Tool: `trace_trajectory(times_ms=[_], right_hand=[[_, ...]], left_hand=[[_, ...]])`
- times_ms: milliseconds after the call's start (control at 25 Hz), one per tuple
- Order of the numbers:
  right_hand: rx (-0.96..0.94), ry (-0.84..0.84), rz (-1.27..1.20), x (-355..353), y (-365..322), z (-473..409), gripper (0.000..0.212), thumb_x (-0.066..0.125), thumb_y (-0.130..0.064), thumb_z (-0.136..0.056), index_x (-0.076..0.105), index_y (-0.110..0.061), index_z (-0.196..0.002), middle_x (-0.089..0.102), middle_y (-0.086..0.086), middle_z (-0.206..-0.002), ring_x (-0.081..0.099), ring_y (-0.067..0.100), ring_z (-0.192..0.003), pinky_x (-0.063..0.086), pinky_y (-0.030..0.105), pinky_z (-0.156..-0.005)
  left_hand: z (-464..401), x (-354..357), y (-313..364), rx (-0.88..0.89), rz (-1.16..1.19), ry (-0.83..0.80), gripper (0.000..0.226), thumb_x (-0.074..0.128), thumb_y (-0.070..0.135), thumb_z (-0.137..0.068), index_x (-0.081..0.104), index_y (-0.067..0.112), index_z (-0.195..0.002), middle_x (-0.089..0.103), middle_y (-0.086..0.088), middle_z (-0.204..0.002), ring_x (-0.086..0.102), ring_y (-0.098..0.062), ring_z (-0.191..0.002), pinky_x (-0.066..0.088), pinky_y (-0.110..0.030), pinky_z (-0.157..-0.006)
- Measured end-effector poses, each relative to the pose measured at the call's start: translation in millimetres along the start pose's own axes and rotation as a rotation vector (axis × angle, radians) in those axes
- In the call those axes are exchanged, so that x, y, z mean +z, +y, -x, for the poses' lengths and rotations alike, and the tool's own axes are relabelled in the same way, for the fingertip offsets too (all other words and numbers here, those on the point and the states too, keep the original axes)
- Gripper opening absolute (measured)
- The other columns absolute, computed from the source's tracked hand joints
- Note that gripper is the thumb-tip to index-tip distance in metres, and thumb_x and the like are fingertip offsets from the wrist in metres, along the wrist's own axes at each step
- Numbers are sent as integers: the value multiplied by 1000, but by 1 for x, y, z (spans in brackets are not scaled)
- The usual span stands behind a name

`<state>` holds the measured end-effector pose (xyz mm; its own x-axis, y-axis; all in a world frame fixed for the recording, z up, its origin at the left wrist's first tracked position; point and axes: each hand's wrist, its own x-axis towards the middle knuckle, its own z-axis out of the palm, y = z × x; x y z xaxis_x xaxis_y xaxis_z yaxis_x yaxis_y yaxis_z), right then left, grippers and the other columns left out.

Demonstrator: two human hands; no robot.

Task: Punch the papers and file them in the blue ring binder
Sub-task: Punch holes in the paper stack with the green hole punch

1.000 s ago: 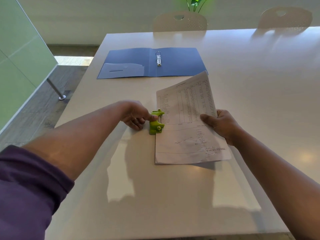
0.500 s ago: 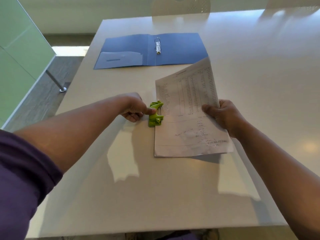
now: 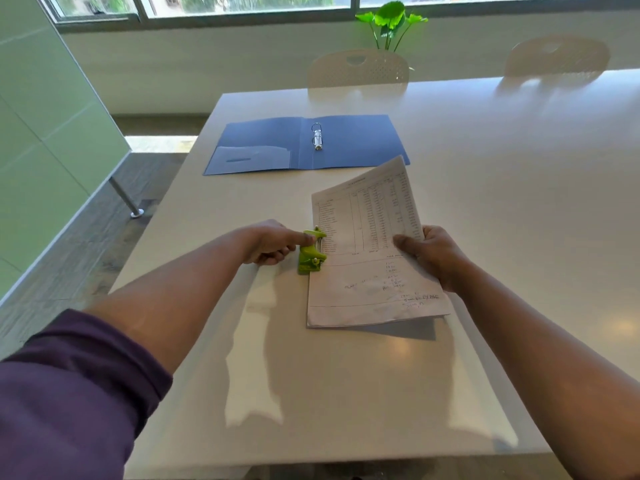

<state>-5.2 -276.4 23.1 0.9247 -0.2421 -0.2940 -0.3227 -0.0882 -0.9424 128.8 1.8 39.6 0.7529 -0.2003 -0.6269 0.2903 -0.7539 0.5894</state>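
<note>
A stack of printed papers lies on the white table, its left edge tucked into a small green hole punch. My left hand rests against the punch, thumb on its raised lever. My right hand grips the papers' right edge and lifts that side slightly. The blue ring binder lies open flat farther back, its metal rings shut at the spine, a clear pocket on its left cover.
Two white chairs stand at the table's far side, a green plant behind them. A green glass partition and a metal table leg are at the left, beyond the table's left edge.
The view tilted up, bringing the window and plant into sight. Both hands, the punch and the papers keep nearly the same positions; the punch lever stays raised.
</note>
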Motion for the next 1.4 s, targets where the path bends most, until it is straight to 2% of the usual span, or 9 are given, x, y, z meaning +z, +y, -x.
trace_trajectory(times_ms=[640, 760, 840, 920, 960, 1080, 1160, 1280, 1400], right_hand=[[4, 46, -61, -28, 10, -2, 16, 63, -17, -101, 68, -11, -115, 76, 9, -108, 78, 24, -81, 64, 34, -63], [-5, 70, -91, -44, 14, 5, 11, 64, -16, -100, 70, -12, -109, 77, 10, -108, 79, 23, -80, 64, 34, -64], [-6, 81, -121, -55, 17, 11, 9, 65, -16, -100, 70, -14, -106, 77, 9, -107, 79, 24, -79, 64, 34, -63], [-10, 87, -152, -64, 20, 17, 9, 65, -17, -100, 70, -16, -107, 77, 10, -107, 79, 25, -81, 64, 36, -63], [-14, 89, -173, -69, 20, 21, 11, 65, -18, -100, 70, -15, -109, 77, 10, -108, 79, 27, -83, 64, 37, -64], [-32, 84, -224, -83, 18, 31, 17, 64, -18, -100, 68, -13, -116, 78, 11, -108, 78, 33, -89, 64, 40, -66], [-50, 84, -229, -94, 15, 39, 17, 64, -18, -100, 67, -13, -117, 78, 10, -107, 78, 34, -89, 64, 40, -65], [-60, 102, -242, -114, 16, 47, 14, 63, -16, -101, 68, -12, -113, 79, 9, -105, 78, 30, -84, 63, 37, -62], [-56, 153, -207, -137, 22, 48, 11, 64, -15, -100, 70, -12, -109, 79, 9, -107, 78, 26, -81, 64, 35, -64]], left_hand=[[-3, 10, -3, 27, -15, 108, 53, 81, 58, -76, 67, 11, -95, 49, -1, -61, 35, -12, -49, 29, -26, -48], [6, 2, 2, 15, 38, 72, 67, 77, 70, -71, 67, 8, -97, 56, 1, -70, 43, -12, -52, 36, -22, -50], [14, 2, 12, 106, -48, 269, 76, 70, 80, -70, 67, 9, -99, 65, -2, -86, 56, -18, -70, 46, -29, -62], [18, 13, 26, 321, -139, 545, 63, 68, 74, -78, 64, 13, -94, 65, -3, -87, 59, -21, -80, 48, -34, -70], [22, 25, 37, 408, -83, 543, 55, 70, 66, -81, 63, 13, -94, 65, -2, -87, 59, -19, -79, 50, -35, -71], [29, 71, 67, 373, 318, 81, 50, 77, 46, -86, 61, 10, -117, 72, -7, -107, 68, -21, -98, 57, -40, -93], [29, 99, 80, 299, 510, -114, 45, 73, 35, -91, 60, 7, -124, 76, -11, -110, 73, -29, -102, 59, -43, -93], [27, 127, 94, 308, 633, -127, 28, 71, 15, -93, 63, 2, -118, 76, -17, -109, 76, -30, -94, 64, -42, -79], [21, 150, 107, 305, 636, -88, 16, 72, 5, -91, 64, 4, -105, 76, -14, -107, 75, -32, -95, 64, -42, -78]])
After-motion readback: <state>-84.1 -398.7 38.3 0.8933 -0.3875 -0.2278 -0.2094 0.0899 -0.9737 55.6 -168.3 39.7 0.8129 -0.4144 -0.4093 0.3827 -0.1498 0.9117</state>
